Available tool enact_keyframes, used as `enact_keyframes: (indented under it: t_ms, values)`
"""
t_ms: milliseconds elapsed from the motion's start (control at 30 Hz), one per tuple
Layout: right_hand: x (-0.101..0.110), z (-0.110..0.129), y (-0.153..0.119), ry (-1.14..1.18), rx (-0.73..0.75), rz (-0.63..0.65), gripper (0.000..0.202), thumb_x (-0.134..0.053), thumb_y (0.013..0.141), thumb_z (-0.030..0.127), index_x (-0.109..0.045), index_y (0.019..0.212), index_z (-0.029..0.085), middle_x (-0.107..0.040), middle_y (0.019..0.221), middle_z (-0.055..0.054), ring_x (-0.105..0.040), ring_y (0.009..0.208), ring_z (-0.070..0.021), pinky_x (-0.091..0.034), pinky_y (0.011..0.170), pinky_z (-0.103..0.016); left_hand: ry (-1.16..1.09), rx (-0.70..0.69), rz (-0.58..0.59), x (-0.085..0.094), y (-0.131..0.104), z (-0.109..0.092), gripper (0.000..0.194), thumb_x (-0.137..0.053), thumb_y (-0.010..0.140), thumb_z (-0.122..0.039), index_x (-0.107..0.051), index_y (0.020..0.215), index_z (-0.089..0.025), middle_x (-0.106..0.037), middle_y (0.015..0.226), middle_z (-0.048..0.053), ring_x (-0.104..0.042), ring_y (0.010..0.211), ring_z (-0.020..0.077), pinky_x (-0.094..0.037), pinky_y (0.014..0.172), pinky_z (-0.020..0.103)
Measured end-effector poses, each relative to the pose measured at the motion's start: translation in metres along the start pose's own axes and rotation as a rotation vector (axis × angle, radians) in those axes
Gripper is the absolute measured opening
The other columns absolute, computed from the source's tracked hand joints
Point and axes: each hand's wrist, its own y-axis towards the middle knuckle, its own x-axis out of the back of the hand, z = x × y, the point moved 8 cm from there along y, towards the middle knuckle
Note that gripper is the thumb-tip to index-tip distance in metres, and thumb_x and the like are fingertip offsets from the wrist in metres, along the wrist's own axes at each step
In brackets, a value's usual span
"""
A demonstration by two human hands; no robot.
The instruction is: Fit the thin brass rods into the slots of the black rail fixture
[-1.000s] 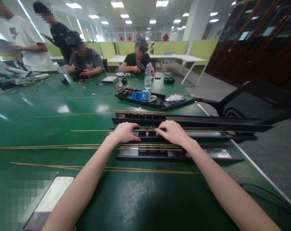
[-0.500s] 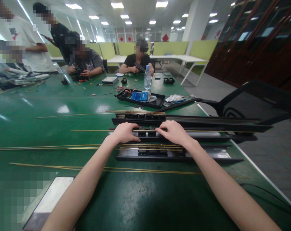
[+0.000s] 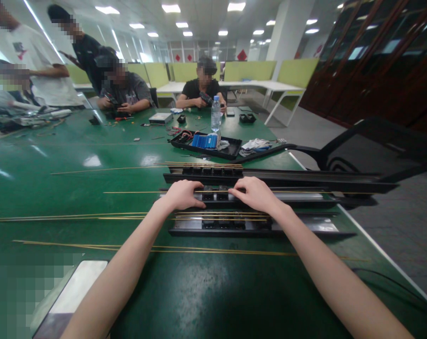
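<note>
Three long rails lie across the table (image 3: 75,155) near its right edge. The left hand (image 3: 183,195) and right hand (image 3: 256,194) rest side by side on the middle rail (image 3: 298,200). Behind them sits a tray (image 3: 208,143), a bottle (image 3: 216,114) behind that.

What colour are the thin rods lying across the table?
Brass-yellow rods, on the green table; clearest in the head view.

Green table (image 3: 75,155), bright ceiling lights (image 3: 171,8)
</note>
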Motion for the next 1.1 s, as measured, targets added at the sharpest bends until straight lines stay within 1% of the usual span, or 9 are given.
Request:
enact_keyframes:
  t_ms: [133, 433, 700, 1100]
  values:
    - [0.000, 0.000, 0.000, -0.002, -0.006, 0.004, 0.041, -0.048, 0.097, 0.050, -0.074, 0.082, 0.022, -0.075, 0.088, -0.005, -0.066, 0.085, -0.0211, -0.043, 0.077, -0.031, 0.006, 0.003, -0.002, 0.000, 0.001, 0.000, 0.079, -0.067, 0.064, -0.072, -0.062, 0.129, -0.028, -0.071, 0.122, 0.008, -0.065, 0.110, 0.0329, -0.052, 0.091, 0.040]
    - [0.007, -0.004, -0.001, 0.002, -0.020, 0.026, 0.040, -0.049, 0.096, 0.048, -0.076, 0.081, 0.022, -0.075, 0.088, -0.005, -0.066, 0.083, -0.0211, -0.042, 0.073, -0.030, 0.006, 0.009, 0.011, 0.001, 0.000, -0.001, 0.076, -0.068, 0.066, -0.070, -0.062, 0.129, -0.028, -0.071, 0.122, 0.007, -0.065, 0.111, 0.0320, -0.051, 0.093, 0.038]
    - [0.006, -0.008, -0.001, 0.033, -0.011, 0.034, 0.040, -0.051, 0.095, 0.048, -0.076, 0.078, 0.022, -0.075, 0.089, -0.005, -0.066, 0.082, -0.0206, -0.042, 0.070, -0.030, 0.012, 0.001, 0.000, 0.000, 0.000, 0.000, 0.076, -0.066, 0.066, -0.071, -0.063, 0.128, -0.028, -0.073, 0.117, 0.008, -0.067, 0.106, 0.0321, -0.052, 0.088, 0.039]
    - [0.005, -0.014, -0.003, 0.035, -0.015, 0.029, 0.041, -0.050, 0.095, 0.050, -0.076, 0.080, 0.022, -0.076, 0.088, -0.005, -0.067, 0.082, -0.0217, -0.043, 0.071, -0.031, 0.013, -0.004, -0.006, -0.002, 0.002, 0.001, 0.078, -0.066, 0.065, -0.072, -0.062, 0.129, -0.028, -0.072, 0.119, 0.008, -0.066, 0.107, 0.0323, -0.052, 0.089, 0.039]
